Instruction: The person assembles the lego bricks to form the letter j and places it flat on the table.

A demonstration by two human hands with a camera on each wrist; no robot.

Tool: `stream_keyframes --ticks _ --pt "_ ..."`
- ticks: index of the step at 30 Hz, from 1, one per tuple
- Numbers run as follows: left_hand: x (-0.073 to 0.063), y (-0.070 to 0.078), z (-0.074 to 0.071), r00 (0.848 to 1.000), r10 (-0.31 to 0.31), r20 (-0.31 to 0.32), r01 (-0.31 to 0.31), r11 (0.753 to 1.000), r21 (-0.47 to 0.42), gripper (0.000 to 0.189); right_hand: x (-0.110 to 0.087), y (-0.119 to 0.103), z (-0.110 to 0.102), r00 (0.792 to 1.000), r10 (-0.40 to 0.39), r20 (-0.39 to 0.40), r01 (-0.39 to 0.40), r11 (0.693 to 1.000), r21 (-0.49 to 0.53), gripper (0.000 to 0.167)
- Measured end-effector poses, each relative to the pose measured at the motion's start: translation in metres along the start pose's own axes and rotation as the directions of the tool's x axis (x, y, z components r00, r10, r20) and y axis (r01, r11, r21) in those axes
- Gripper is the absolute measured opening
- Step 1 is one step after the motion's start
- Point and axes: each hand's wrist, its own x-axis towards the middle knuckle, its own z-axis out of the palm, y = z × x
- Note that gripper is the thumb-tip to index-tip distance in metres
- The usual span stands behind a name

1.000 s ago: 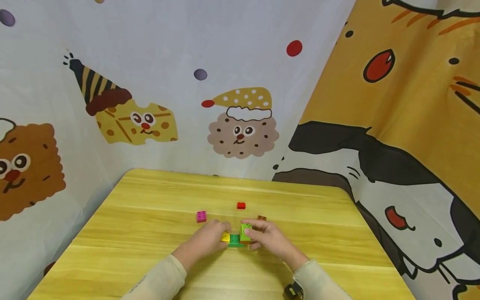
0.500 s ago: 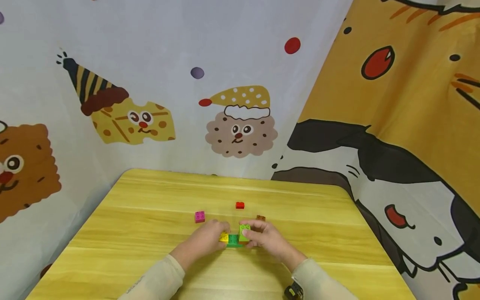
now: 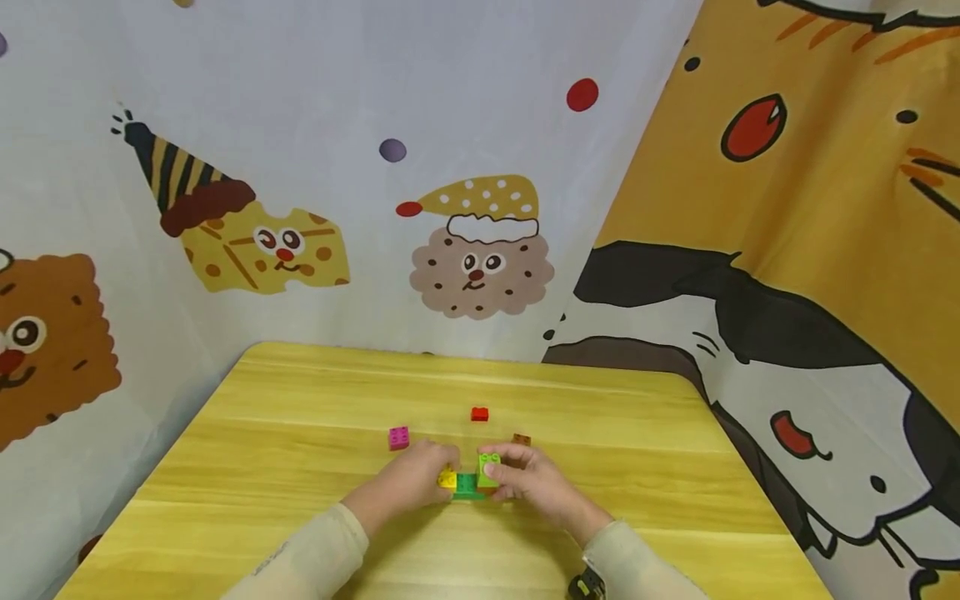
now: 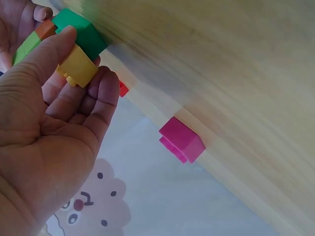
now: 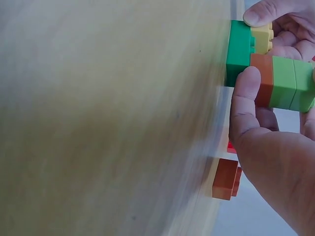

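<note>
A long green brick [image 5: 238, 46] lies low between the two hands near the middle of the table. My left hand [image 3: 411, 477] pinches the yellow brick [image 4: 78, 68] on its left end, thumb on one side and fingers on the other. On the right end stands a stack: an orange-brown brick [image 5: 264, 76] at the bottom and two light green bricks [image 5: 284, 83] above it. My right hand [image 3: 542, 482] grips this stack between thumb and fingers, with one fingertip right at the joint of the orange-brown and green bricks in the right wrist view.
Beyond the hands, a magenta brick [image 3: 399, 438] lies to the left and a red brick [image 3: 480, 414] farther back. Another brown brick [image 5: 226, 179] sits just behind my right hand. A printed curtain [image 3: 322, 125] hangs behind the wooden table [image 3: 315, 392].
The head view has shifted slightly. Both hands keep their hold on the bricks, with hardly any movement between them.
</note>
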Motion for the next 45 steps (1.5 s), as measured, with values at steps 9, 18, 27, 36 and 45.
stream_keyframes --ticks 9,18,27,36,45 --pt "0.0022 0.0 -0.0013 1.0 0.01 0.007 -0.01 1.0 0.008 0.03 0.0009 -0.0019 -0.001 1.0 0.0 0.001 0.0 1.0 -0.026 0.052" --pt "0.0018 0.0015 -0.0002 1.0 0.006 0.012 -0.006 1.0 -0.007 0.03 -0.0006 -0.0016 0.0007 1.0 -0.006 -0.002 0.006 1.0 -0.017 0.054" --pt "0.0003 0.0004 0.0019 1.0 0.02 0.001 -0.02 1.0 0.01 0.029 -0.0009 0.0001 0.0005 1.0 -0.007 -0.008 0.007 0.999 -0.035 0.052" --pt "-0.0001 -0.0031 0.0 1.0 0.008 0.016 -0.008 1.0 0.015 0.033 0.0009 0.0023 0.0009 0.999 -0.024 -0.02 0.023 0.997 -0.079 0.052" --pt "0.0016 -0.0062 0.0005 1.0 0.024 -0.001 -0.024 1.0 -0.002 0.033 0.0017 0.0033 -0.0019 0.999 -0.041 -0.009 0.04 0.993 -0.115 0.053"
